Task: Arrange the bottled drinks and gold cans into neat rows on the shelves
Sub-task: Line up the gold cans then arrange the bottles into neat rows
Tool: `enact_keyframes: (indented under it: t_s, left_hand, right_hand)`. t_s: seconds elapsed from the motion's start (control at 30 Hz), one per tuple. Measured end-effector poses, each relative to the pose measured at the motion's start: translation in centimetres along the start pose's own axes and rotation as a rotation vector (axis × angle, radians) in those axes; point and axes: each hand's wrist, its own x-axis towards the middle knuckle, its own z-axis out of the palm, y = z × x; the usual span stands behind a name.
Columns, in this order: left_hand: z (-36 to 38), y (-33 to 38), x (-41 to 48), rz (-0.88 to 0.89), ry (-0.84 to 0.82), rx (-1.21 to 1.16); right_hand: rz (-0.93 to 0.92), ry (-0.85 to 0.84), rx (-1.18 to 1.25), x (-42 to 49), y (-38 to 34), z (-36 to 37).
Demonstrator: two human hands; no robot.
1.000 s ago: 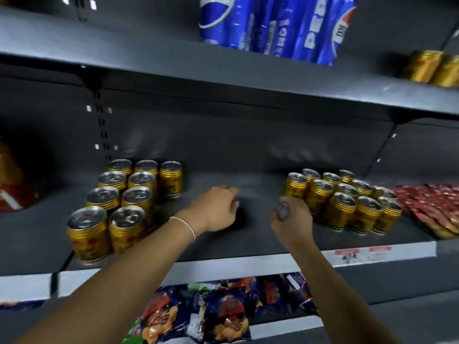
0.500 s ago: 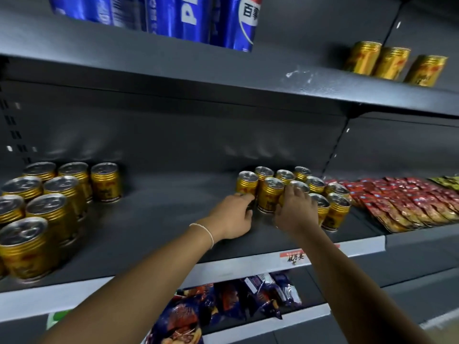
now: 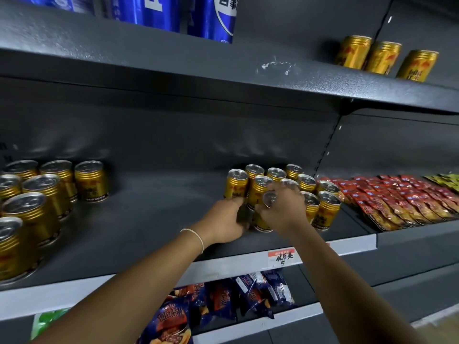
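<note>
Several gold cans [image 3: 308, 184] stand bunched at the right end of the middle shelf [image 3: 154, 219]. My right hand [image 3: 283, 209] grips the top of the front gold can [image 3: 260, 223] of that bunch, its silver lid showing between my fingers. My left hand [image 3: 223, 223] curls against that can's lower left side, the fingertips in shadow. A second group of gold cans [image 3: 44, 194] stands in rows at the shelf's left end. Three more gold cans [image 3: 385, 58] sit on the upper shelf, right of the blue cola bottles [image 3: 211, 18].
Red snack packets [image 3: 402, 197] lie on the shelf section to the right, past a perforated upright. Blue snack bags [image 3: 223, 301] fill the lower shelf. A price tag [image 3: 283, 258] sits on the white shelf edge. Bare shelf lies between the two can groups.
The view has swung right and closer. My right hand carried a can to the right-hand bunch and set it down at the front; my left hand followed and closed against it.
</note>
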Motion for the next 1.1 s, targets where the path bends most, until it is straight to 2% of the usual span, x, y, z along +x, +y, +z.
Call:
enact_keyframes:
  t_s: [0.1,0.2,0.3,0.43,0.53,0.67,0.77,0.9,0.97,1.03,1.1]
  left_hand:
    - [-1.1,-0.7,-0.8,-0.053,-0.057,-0.224]
    - [-2.9,-1.7,-2.1,-0.098,-0.093,-0.462]
    - [-5.3,-3.4,-3.4,-0.122,-0.104,-0.507]
    - [-8.7,-6.0,-5.9,-0.19,-0.066,-0.622]
    - [-11.2,-8.0,-8.0,-0.247,-0.02,-0.719]
    - [-14.3,-10.5,-10.2,-0.274,-0.025,-0.786]
    - [-16.2,-12.1,-11.4,-0.303,-0.041,-0.725]
    - [-18.7,-14.3,-12.5,-0.315,-0.057,-0.556]
    - [-20.3,-15.2,-13.1,-0.296,-0.028,-0.299]
    - [-22.1,-16.2,-13.8,-0.282,0.097,0.017]
    - [-23.5,-17.4,-14.5,-0.27,0.186,0.215]
  right_hand:
    - [-0.084,0.028,0.243,-0.8,-2.1,-0.6]
    - [-0.039,-0.028,0.53,-1.0,-5.0,-0.8]
    - [0.008,-0.105,0.76,-0.6,-8.0,0.1]
    - [0.003,-0.202,0.884,-0.2,-11.7,1.4]
    - [-0.003,-0.339,0.98,-0.2,-14.2,2.4]
    - [-0.14,-0.659,0.988,-1.0,-17.4,3.8]
    - [-0.181,-0.673,0.989,-1.5,-19.8,4.8]
    - [-0.149,-0.625,1.121,-2.4,-22.3,6.7]
    - [-0.11,-0.556,1.154,-2.7,-23.5,8.5]
    - [-0.067,-0.486,1.171,-3.0,-24.5,10.8]
    - [-0.036,-0.431,1.193,-3.3,-25.5,13.5]
